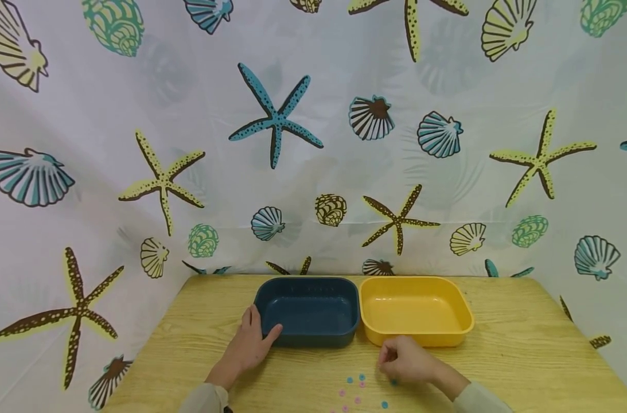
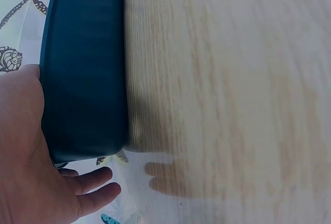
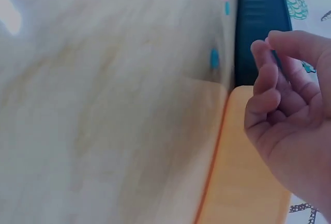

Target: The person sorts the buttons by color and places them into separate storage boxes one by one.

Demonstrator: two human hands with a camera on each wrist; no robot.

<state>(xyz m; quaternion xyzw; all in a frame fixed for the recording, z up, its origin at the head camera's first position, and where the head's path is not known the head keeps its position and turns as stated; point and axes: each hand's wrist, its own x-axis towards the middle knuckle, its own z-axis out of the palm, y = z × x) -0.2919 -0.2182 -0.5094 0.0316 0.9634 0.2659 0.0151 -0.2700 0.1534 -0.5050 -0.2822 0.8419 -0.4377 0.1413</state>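
Note:
My left hand (image 1: pixel 247 345) holds the near left corner of a dark blue plastic basin (image 1: pixel 308 339), thumb at the front rim and fingers along the left side. In the left wrist view, some of its fingers extend loosely past the basin's end wall (image 2: pixel 85 74). My right hand (image 1: pixel 407 361) is in front of the yellow basin (image 1: pixel 421 339), above the table. Its thumb and index fingertip pinch a tiny pink piece (image 3: pixel 268 42), mostly hidden by the fingers. Small round blue button-like discs (image 1: pixel 362 377) and pink discs (image 1: pixel 342 392) lie scattered left of that hand.
Both basins stand side by side on a wooden table (image 1: pixel 199 321), near its back edge. A white cloth (image 1: pixel 313 172) printed with starfish and shells hangs behind and at both sides. One blue disc (image 1: pixel 393 382) lies close under the right hand.

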